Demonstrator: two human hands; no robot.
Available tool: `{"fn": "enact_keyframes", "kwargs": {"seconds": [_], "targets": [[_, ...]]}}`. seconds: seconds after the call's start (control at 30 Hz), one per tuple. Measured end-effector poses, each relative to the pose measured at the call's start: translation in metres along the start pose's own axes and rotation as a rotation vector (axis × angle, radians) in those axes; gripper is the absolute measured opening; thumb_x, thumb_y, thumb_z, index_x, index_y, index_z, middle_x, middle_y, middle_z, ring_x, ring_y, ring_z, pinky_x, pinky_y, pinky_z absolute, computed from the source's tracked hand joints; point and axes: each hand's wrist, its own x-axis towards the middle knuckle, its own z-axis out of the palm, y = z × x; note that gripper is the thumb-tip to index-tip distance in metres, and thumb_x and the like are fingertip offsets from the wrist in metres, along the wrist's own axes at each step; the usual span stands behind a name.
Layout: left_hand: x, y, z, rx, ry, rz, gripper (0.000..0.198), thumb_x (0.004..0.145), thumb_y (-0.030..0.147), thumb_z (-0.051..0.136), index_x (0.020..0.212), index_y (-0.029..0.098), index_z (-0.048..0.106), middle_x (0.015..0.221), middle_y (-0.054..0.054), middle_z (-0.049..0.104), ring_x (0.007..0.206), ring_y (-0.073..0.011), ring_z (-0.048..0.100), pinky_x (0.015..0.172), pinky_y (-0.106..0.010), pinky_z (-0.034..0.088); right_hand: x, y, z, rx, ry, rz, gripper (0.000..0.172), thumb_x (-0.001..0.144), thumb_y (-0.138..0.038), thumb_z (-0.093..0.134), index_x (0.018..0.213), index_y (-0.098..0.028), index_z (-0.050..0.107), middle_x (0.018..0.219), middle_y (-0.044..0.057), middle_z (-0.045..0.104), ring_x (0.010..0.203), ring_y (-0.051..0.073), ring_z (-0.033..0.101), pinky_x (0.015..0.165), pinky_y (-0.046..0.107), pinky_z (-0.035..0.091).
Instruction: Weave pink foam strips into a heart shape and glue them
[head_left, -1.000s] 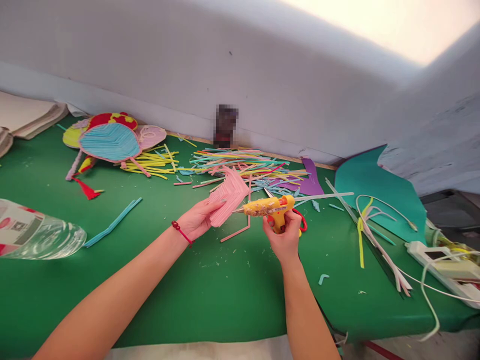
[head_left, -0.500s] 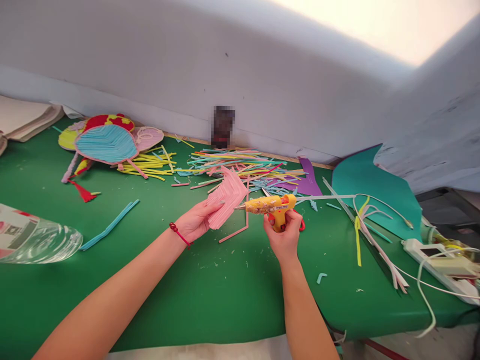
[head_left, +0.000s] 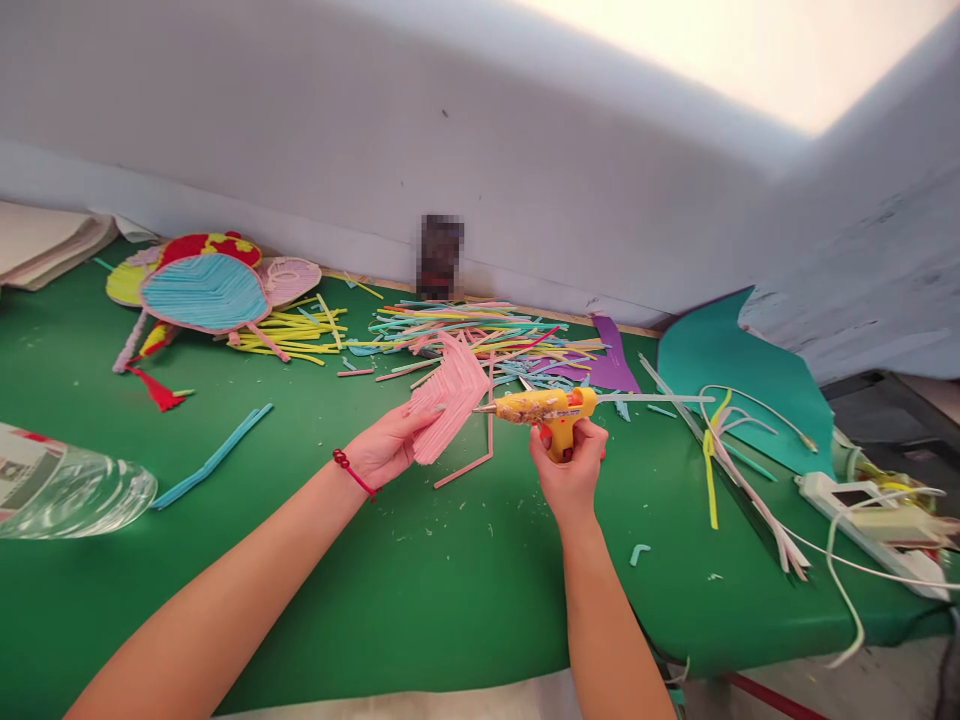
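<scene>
My left hand (head_left: 391, 445) pinches the lower left part of a pink V-shaped panel (head_left: 454, 395), built from bent fuzzy craft strips laid side by side. In my right hand (head_left: 568, 468) is a yellow hot glue gun (head_left: 546, 406), gripped by its handle. Its metal nozzle points left, at or very close to the panel's right edge; whether they touch I cannot tell. A clear glue stick (head_left: 652, 398) juts from the back of the gun. Just below the panel, a bent pink strip (head_left: 463, 472) lies on the green table (head_left: 450, 620).
Loose colored strips (head_left: 480, 325) are heaped near the wall. Finished round fans (head_left: 206, 290) lie at the back left, a plastic bottle (head_left: 67, 485) at the left edge. Teal sheet (head_left: 750, 390), power strip (head_left: 874, 535) and white cables are on the right.
The camera view has shifted slightly, moving the scene a little left. Both hands keep their holds, and the glue gun's nozzle stays by the pink panel's right edge.
</scene>
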Motion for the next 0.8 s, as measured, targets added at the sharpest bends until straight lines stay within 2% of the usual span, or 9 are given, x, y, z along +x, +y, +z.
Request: {"fn": "enact_keyframes", "kwargs": {"seconds": [0.2,0.6,0.8], "targets": [[-0.0035,0.0021,0.0045,-0.013,0.035,-0.033,0.022,0.077,0.005,0.068,0.097,0.012,0.071,0.085,-0.003,0.074,0.069,-0.009,0.066,0.065,-0.017,0.053,0.0002,-0.0014,-0.0003,0.013,0.021,-0.01,0.043,0.073,-0.032,0.071,0.101,-0.025,0.04,0.09,-0.001,0.053,0.06,0.008,0.054,0.053,0.024,0.049],[-0.0036,0.0025,0.0028,0.054,0.013,-0.063,0.025,0.072,0.009,0.074,0.097,0.013,0.071,0.087,-0.003,0.074,0.066,-0.0089,0.065,0.059,-0.017,0.051,0.002,-0.0051,-0.0007,0.015,0.059,-0.009,0.044,0.074,-0.035,0.07,0.102,-0.025,0.039,0.094,0.001,0.055,0.065,0.01,0.055,0.056,0.026,0.05],[-0.0029,0.0015,-0.0012,0.084,-0.043,-0.07,0.029,0.072,0.012,0.076,0.1,0.013,0.071,0.091,-0.005,0.074,0.07,-0.0098,0.066,0.066,-0.018,0.052,0.0037,-0.0072,-0.0007,0.007,0.104,-0.007,0.043,0.074,-0.037,0.069,0.101,-0.024,0.038,0.09,0.0,0.053,0.066,0.011,0.054,0.056,0.025,0.049]]}}
